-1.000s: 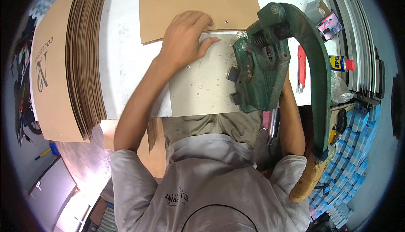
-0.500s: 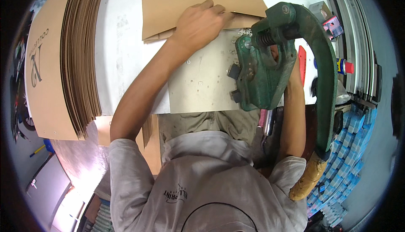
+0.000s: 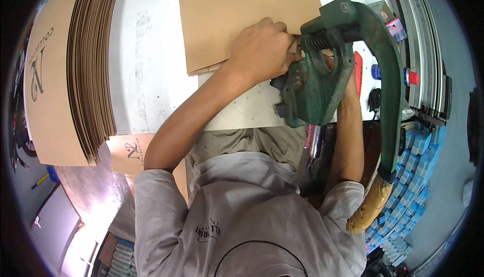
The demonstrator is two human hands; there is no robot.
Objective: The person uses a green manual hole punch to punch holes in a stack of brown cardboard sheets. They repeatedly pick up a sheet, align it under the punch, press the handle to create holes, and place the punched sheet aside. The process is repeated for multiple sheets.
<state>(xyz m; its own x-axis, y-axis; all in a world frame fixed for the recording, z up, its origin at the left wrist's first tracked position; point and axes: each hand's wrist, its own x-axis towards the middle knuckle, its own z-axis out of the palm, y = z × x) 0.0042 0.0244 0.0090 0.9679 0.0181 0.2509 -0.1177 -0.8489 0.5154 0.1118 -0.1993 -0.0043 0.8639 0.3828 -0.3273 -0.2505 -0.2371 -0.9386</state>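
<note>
A brown paper bag [image 3: 222, 30] with a dark printed emblem lies flat at the far middle of the table. My left hand [image 3: 264, 50] is closed on its near right edge, close beside the jaw of a green hand-lever press [image 3: 322, 83]. The bag's corner reaches to that jaw, where the fingertips and the exact contact are hard to make out. Behind the press frame, my right hand [image 3: 328, 61] is mostly hidden; only a small part and the forearm show. The press's long curved lever ends in a tape-wrapped handle [image 3: 370, 209] at the right.
A tall stack of brown paper bags [image 3: 93, 70] stands at the left. More brown paper [image 3: 128, 151] sits below the table's front edge. Right of the press are a red tool [image 3: 358, 73] and a can with a red cap [image 3: 412, 78]. Blue-wrapped bundles [image 3: 408, 176] are piled lower right.
My left hand has moved right, up to the press jaw. The bag has come nearer and to the right with it, covering the small rings seen beside the press. My right hand remains behind the press.
</note>
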